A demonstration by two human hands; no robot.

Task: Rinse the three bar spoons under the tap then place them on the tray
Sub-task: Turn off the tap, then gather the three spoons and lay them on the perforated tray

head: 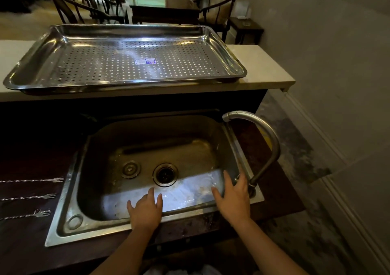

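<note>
Three bar spoons with twisted stems and fork-shaped ends lie side by side on the dark counter left of the sink: the far one point(42, 180), the middle one point(35, 197) and the near one point(31, 214). A perforated steel tray point(126, 63) sits on the raised white counter behind the sink. The curved tap point(261, 131) rises at the sink's right rim, with no water visibly running. My left hand point(145, 210) rests open over the sink's near rim. My right hand point(233, 198) is spread open beside the tap's base, fingertips near the handle. Neither hand holds anything.
The steel sink point(69, 192) has a drain point(165, 174) and a second plug point(130, 169) in its wet basin. Chairs and a table point(164, 0) stand beyond the raised white counter point(263, 67). A stained wall and floor run along the right.
</note>
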